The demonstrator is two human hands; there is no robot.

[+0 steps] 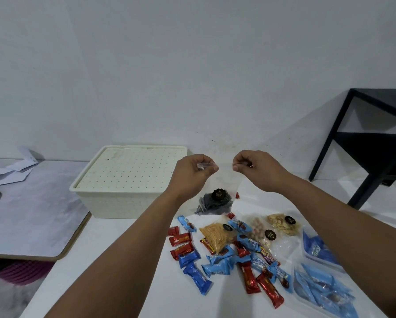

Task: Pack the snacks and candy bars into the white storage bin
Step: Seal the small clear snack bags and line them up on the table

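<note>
My left hand [196, 172] and my right hand [253, 166] each pinch a top corner of a clear plastic bag [217, 203], lifted above the white table. Dark grey snacks and a round black label sit in the bag's bottom. The white storage bin [114, 203] stands to the left, its dotted lid [128, 168] closed on top. Below my hands lie loose red candy bars [181, 243], blue candy bars [217, 263], a bag of yellow sticks [216, 236], a bag of round nuts [260, 227] and a bag of pale crackers [282, 222].
Clear bags of blue packets [321, 285] lie at the table's right edge. A black side table [373, 143] stands at the right against the wall. To the left is a lower grey surface [31, 214] with papers [11, 171].
</note>
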